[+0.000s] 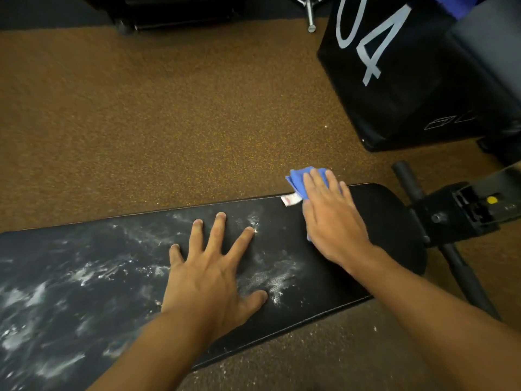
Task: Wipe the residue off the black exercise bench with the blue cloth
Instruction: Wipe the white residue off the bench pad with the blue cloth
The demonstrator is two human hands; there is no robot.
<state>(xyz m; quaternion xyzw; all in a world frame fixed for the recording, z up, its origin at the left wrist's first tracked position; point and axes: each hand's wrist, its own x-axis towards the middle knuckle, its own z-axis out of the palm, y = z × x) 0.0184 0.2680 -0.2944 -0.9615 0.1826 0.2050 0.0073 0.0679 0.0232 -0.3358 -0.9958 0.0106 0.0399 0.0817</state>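
On bench (389, 221), hands flat: left (208, 280) splayed, right (332, 221) atop cloth (298, 179).

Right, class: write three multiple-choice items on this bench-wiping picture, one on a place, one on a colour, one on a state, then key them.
1. Where does the white residue mostly lie on the bench?
A. left part
B. right end
C. nowhere

2. The cloth is:
A. red
B. blue
C. green

3. The left hand is:
A. clenched
B. holding the cloth
C. flat, fingers spread

Key: 1 A, streaks cover the left part; 2 B, blue shows under the right hand; 3 C, its palm rests on the bench.
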